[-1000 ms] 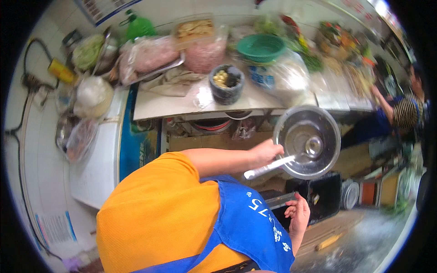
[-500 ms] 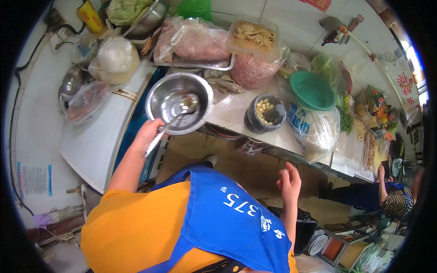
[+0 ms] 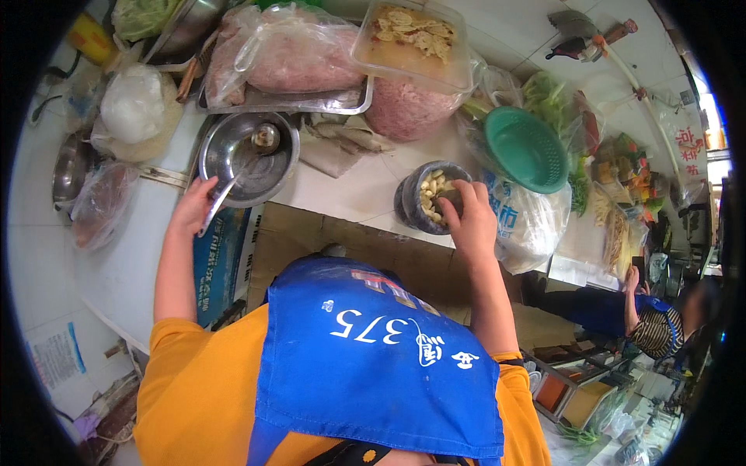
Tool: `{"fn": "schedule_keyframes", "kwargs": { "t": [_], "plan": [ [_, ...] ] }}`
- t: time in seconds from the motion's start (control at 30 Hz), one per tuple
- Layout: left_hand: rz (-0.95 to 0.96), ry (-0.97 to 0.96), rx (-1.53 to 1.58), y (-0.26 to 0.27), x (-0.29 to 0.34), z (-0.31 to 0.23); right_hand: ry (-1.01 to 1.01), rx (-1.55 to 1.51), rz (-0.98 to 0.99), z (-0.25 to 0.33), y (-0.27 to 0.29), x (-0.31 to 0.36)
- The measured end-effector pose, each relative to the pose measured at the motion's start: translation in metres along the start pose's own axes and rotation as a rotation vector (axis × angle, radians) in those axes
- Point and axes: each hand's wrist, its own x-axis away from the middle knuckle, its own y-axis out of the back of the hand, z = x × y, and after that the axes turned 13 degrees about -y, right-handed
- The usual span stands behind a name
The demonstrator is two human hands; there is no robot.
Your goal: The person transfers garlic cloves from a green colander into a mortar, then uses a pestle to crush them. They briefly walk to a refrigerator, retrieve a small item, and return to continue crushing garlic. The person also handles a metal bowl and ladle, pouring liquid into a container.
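At the near edge of the counter sits a steel mixing bowl (image 3: pixel 260 177), with a long-handled metal spoon (image 3: pixel 265 138) leaning inside it. My left hand (image 3: pixel 194 204) is closed on the bowl's left rim, beside the spoon's handle, which sticks out over the rim. To the right stands a dark grey stone mortar (image 3: pixel 412 203) holding peeled garlic cloves (image 3: pixel 432 189). My right hand (image 3: pixel 472 225) reaches over the mortar's right rim, thumb and forefinger apart and dipping inside. Its other fingers are partly hidden, and nothing shows between the visible ones.
Behind the bowl are bagged raw meat (image 3: pixel 303 58) on a steel tray (image 3: pixel 311 102) and a clear plastic box (image 3: pixel 412 75). A green basket (image 3: pixel 527 151) rests above a white plastic bag (image 3: pixel 536 225). Another person (image 3: pixel 645 322) stands far right.
My right hand has risen from beside my body to the mortar and put its fingers inside. The bowl, still in my left hand, now sits on the counter's edge.
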Motion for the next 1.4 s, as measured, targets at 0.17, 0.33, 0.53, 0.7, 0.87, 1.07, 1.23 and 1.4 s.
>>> {"fn": "schedule_keyframes", "kwargs": {
  "t": [0.17, 0.33, 0.53, 0.7, 0.87, 1.07, 1.23, 1.4],
  "plan": [
    [-0.281, -0.499, -0.988, -0.061, 0.056, -0.068, 0.088, -0.006, -0.035, -0.015, -0.012, -0.008],
    [0.383, -0.749, -0.76, -0.231, 0.132, -0.06, 0.138, -0.111, 0.17, -0.009, 0.018, -0.038],
    [0.558, -1.033, -0.715, -0.393, 0.112, -0.013, 0.359, -0.23, 0.0, 0.011, 0.062, -0.044],
    [0.605, -1.186, -0.726, -0.426, 0.082, 0.016, 0.392, -0.018, 0.22, -0.003, 0.01, -0.047],
    [0.581, -1.252, -0.679, -0.425, 0.073, 0.027, 0.419, -0.165, 0.082, -0.027, 0.005, -0.056],
    [0.573, -1.301, -0.702, -0.426, 0.069, 0.023, 0.419, -0.11, 0.006, -0.008, 0.016, -0.047],
    [0.684, -1.192, -0.744, -0.423, 0.062, 0.014, 0.419, -0.247, 0.083, -0.019, 0.007, -0.057],
    [0.77, -1.198, -0.738, -0.418, 0.053, 0.01, 0.301, -0.239, -0.026, -0.016, 0.024, -0.051]
  ]
}}
